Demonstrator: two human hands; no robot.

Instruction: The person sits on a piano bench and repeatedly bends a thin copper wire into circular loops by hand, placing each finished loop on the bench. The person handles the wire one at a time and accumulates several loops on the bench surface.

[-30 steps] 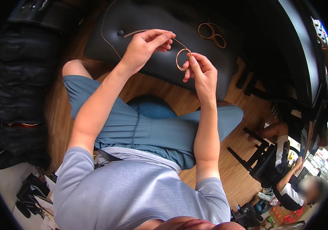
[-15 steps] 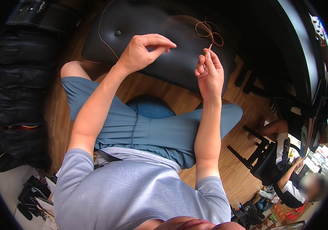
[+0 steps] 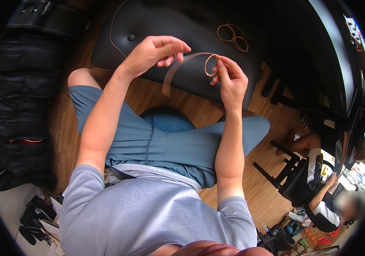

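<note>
My right hand (image 3: 232, 83) pinches a small coil of copper-coloured string (image 3: 206, 67) between thumb and fingers, over the near edge of a black padded bench. One end of the string swings out to the left in a blurred arc. My left hand (image 3: 154, 54) hovers to the left, its fingers loosely curled and apart, with nothing visible in them. The blurred end passes close to its fingertips. Two more copper-coloured coils (image 3: 241, 44) lie on the bench (image 3: 161, 21), beyond my right hand.
A loose thin string (image 3: 110, 32) curves along the bench's left side. Black cases (image 3: 20, 85) line the left. A round blue seat (image 3: 167, 118) shows between my legs. At the right, another person (image 3: 325, 209) sits beside black furniture on the wooden floor.
My right hand has drawn a coil towards me and left, away from the coils on the bench. The left hand has shifted slightly left and its fingers have loosened.
</note>
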